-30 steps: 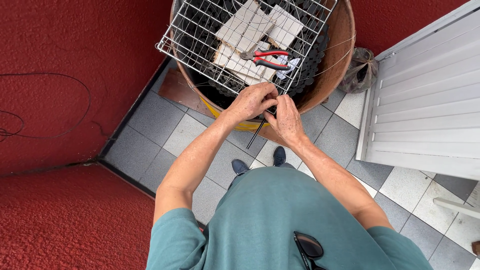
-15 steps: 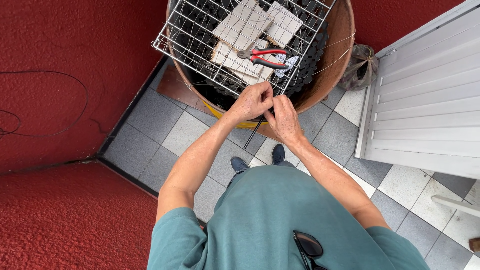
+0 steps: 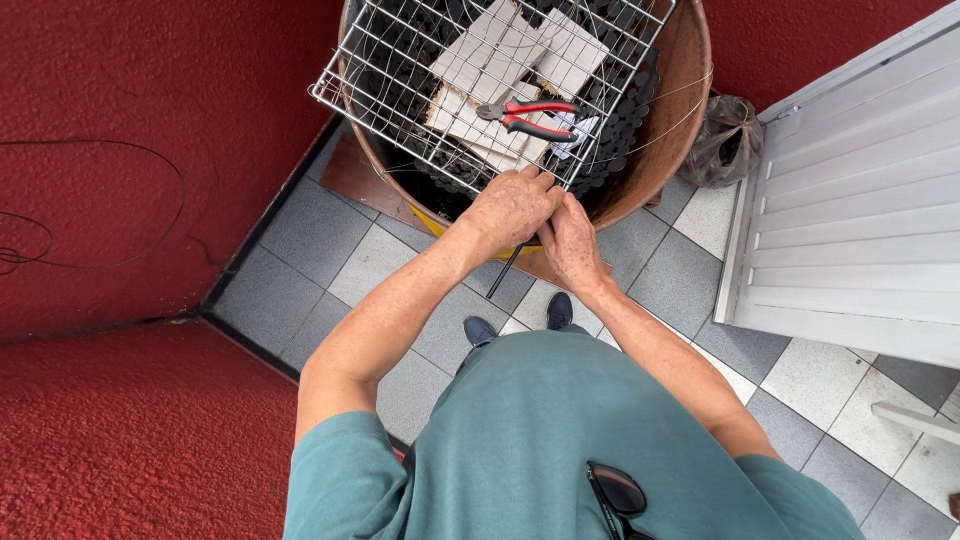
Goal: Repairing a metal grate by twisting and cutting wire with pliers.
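A metal wire grid (image 3: 400,90) lies across the top of a rusty round drum (image 3: 680,110). My left hand (image 3: 510,207) and my right hand (image 3: 568,240) are pressed together at the grid's near edge, fingers closed on its wire there. A thin dark rod (image 3: 505,272) hangs down below my hands; which hand holds it is unclear. Red-handled pliers (image 3: 528,116) rest on pale flat tiles (image 3: 500,70) on top of the grid, just beyond my hands.
Red rough walls (image 3: 130,120) close in on the left and behind. A white slatted panel (image 3: 850,220) leans at the right. A dark plastic bag (image 3: 725,140) sits by the drum. Grey and white floor tiles (image 3: 330,260) lie below, with my shoes (image 3: 520,322) visible.
My hands stay joined at the grid's near edge, shifting slightly as they work the wire. The view has moved a little; the grid and pliers keep their places.
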